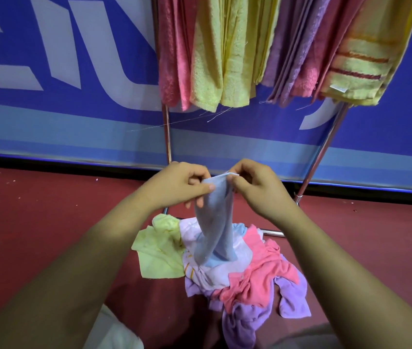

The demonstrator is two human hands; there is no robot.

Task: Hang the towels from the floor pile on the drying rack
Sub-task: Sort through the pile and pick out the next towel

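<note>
A light blue towel (215, 227) hangs down from both my hands, its lower end still touching the floor pile (257, 270). My left hand (179, 185) pinches its top edge on the left, and my right hand (255, 185) pinches the same edge on the right. The pile below holds yellow, white, pink and purple towels. Above, the drying rack (167, 132) carries several hung towels: pink, yellow, purple and a striped yellow one (358, 64).
The rack's chrome legs stand left (166, 137) and right (323, 152) of my hands, with a low crossbar (273, 233) behind the pile. A blue banner (61, 71) backs the rack. Red floor (36, 217) spreads around.
</note>
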